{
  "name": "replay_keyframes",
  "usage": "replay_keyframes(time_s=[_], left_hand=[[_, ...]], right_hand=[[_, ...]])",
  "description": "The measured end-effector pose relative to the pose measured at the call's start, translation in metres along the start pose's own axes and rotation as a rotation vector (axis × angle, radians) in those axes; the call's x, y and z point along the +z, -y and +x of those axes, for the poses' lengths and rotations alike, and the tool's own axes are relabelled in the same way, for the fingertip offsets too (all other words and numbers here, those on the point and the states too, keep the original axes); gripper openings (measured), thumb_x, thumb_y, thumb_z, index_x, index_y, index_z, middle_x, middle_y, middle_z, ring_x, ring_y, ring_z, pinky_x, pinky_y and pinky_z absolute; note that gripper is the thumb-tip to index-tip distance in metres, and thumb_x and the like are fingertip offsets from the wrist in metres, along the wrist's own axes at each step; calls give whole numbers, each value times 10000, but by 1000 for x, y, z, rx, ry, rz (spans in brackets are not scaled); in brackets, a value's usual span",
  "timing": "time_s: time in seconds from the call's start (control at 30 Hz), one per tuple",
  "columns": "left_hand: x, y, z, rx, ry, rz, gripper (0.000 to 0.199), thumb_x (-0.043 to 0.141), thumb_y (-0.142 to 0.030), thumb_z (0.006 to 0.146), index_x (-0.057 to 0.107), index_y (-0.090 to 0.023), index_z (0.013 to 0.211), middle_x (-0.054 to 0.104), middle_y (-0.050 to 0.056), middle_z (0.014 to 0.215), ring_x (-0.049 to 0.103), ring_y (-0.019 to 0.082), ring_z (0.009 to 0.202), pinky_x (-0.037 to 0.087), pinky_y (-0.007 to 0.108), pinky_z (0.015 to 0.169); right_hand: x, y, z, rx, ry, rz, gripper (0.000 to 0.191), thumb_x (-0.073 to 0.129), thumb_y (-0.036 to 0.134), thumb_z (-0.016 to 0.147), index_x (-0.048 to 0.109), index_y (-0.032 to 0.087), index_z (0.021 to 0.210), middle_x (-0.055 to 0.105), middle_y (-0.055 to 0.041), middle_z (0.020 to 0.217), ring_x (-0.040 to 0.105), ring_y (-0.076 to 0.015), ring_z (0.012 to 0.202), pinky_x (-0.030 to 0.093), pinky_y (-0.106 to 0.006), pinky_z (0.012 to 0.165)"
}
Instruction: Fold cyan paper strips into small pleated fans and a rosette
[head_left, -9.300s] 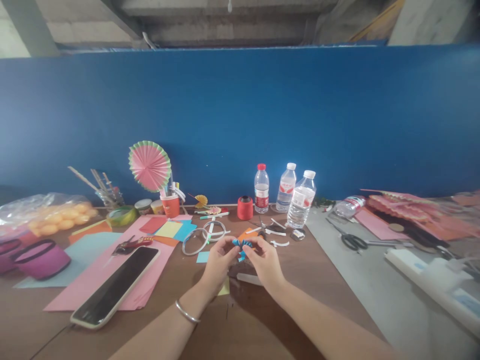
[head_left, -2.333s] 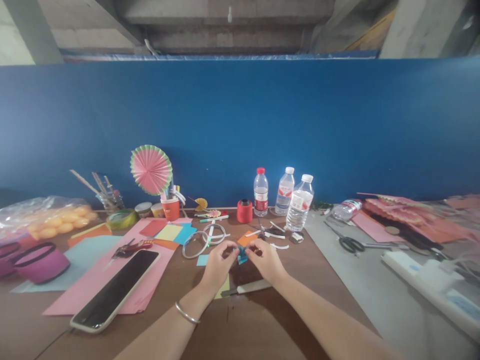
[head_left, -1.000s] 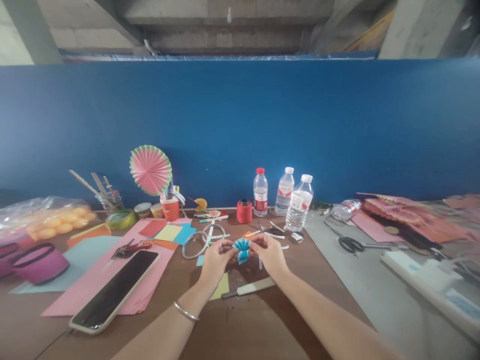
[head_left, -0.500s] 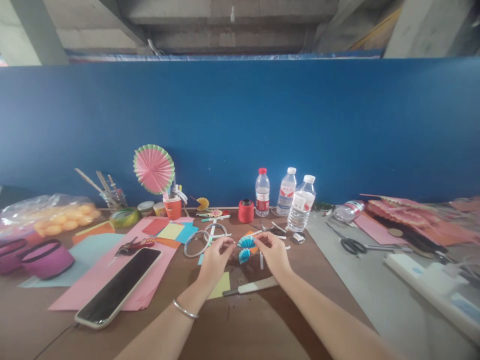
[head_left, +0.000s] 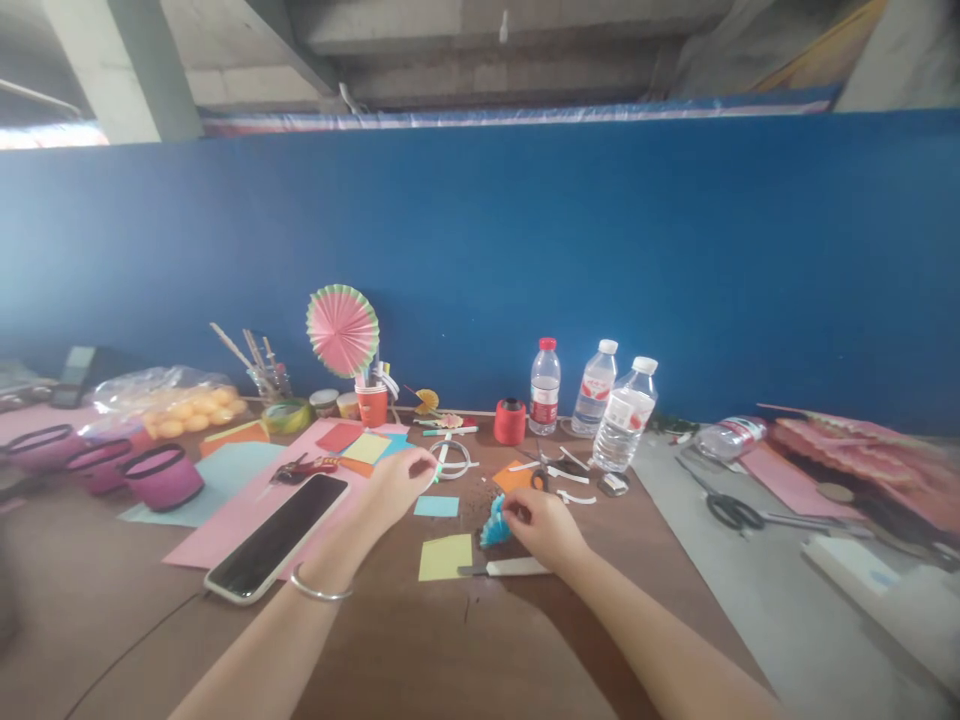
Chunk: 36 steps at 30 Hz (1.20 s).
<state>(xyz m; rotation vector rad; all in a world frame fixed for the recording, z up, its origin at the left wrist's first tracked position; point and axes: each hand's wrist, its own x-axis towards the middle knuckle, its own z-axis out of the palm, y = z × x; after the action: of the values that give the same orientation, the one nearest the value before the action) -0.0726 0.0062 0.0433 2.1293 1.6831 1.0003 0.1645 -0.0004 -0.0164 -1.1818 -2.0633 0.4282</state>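
My right hand [head_left: 546, 525] pinches a blue pleated paper fan [head_left: 495, 525] just above the table, its folds pointing left. My left hand [head_left: 405, 485] is closed at the fingertips on a thin white ring [head_left: 439, 468], seen nearly edge-on with a green spot; it may be a narrow tape roll. Just behind lies another white ring [head_left: 466, 462]. Below the hands are a yellow paper square [head_left: 445, 558], a small blue paper piece [head_left: 436, 507] and a white-handled knife [head_left: 517, 567]. Small black-handled scissors [head_left: 539, 478] rest beyond my right hand.
Water bottles [head_left: 624, 415] and a red thread spool [head_left: 510, 423] stand at the back. On the left are a phone [head_left: 277, 535], pink paper [head_left: 195, 545] and an orange cup [head_left: 372, 405] with a pink round fan [head_left: 343, 330]. Large scissors [head_left: 739, 513] lie right.
My left hand has left the blue fan, moved left and closed on a white ring. My right hand keeps the fan, now lower and turned. The view has shifted left.
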Motion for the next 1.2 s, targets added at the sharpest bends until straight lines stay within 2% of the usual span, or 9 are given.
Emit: replay_keyframes(time_s=[0.13, 0.23, 0.5, 0.67, 0.77, 0.87, 1.0, 1.1, 1.2], left_hand=[[1, 25, -3, -74, 13, 192, 127, 517, -254, 676, 616, -222, 750, 641, 33, 801, 584, 194, 704, 411, 276, 645], [4, 38, -9, -69, 76, 296, 105, 557, -256, 657, 626, -232, 733, 627, 48, 830, 578, 212, 730, 389, 283, 637], [14, 39, -12, -27, 120, 267, 130, 485, -238, 744, 607, -217, 707, 629, 31, 753, 572, 179, 693, 380, 255, 644], [14, 16, -10, -9, -68, -136, 210, 462, -341, 773, 586, -208, 878, 634, 24, 853, 570, 187, 799, 400, 265, 721], [19, -11, -13, -31, -124, -413, 211, 490, -332, 764, 576, -186, 890, 622, 17, 787, 565, 166, 732, 411, 264, 695], [33, -40, -18, -145, -34, -836, 168, 535, -333, 742, 551, -171, 783, 584, -16, 649, 547, 126, 603, 423, 237, 602], [55, -62, -24, -381, 87, -1294, 171, 576, -328, 733, 524, -173, 786, 583, -24, 638, 554, 97, 564, 440, 217, 559], [62, -63, -27, -397, 97, -1415, 160, 601, -295, 728, 539, -156, 776, 593, -11, 658, 566, 87, 595, 456, 209, 597], [63, -58, -28, -364, 117, -1369, 182, 577, -315, 750, 562, -142, 805, 606, 8, 681, 574, 91, 609, 466, 217, 616]], right_hand=[[-2, 2, -2, -60, -31, -273, 143, 475, 156, 728, 602, 220, 718, 607, -36, 719, 533, -175, 724, 351, -245, 614], [-3, 2, -2, -67, -46, -323, 138, 465, 151, 745, 584, 216, 723, 596, -34, 737, 527, -174, 753, 350, -244, 636], [-3, 0, -2, -88, -69, -281, 129, 471, 143, 752, 578, 212, 732, 590, -26, 744, 521, -165, 747, 364, -245, 653], [0, -2, -3, -161, -165, -184, 159, 443, 169, 789, 591, 198, 840, 605, -48, 793, 534, -171, 754, 387, -259, 667], [2, 0, -5, -290, -247, -84, 158, 444, 182, 806, 586, 186, 878, 600, -55, 774, 534, -169, 734, 402, -274, 679], [4, 5, -7, -402, -259, -28, 148, 503, 225, 792, 564, 188, 922, 597, -58, 796, 528, -182, 756, 411, -296, 686], [6, 12, -8, -370, -267, 2, 181, 543, 270, 775, 541, 186, 936, 586, -68, 826, 514, -197, 768, 412, -312, 669], [7, 12, -7, -340, -289, 30, 93, 507, 247, 802, 553, 186, 856, 579, -56, 771, 502, -186, 733, 403, -306, 650], [9, 8, -5, -308, -320, 75, 77, 525, 244, 798, 573, 185, 809, 579, -44, 721, 497, -176, 696, 399, -296, 630]])
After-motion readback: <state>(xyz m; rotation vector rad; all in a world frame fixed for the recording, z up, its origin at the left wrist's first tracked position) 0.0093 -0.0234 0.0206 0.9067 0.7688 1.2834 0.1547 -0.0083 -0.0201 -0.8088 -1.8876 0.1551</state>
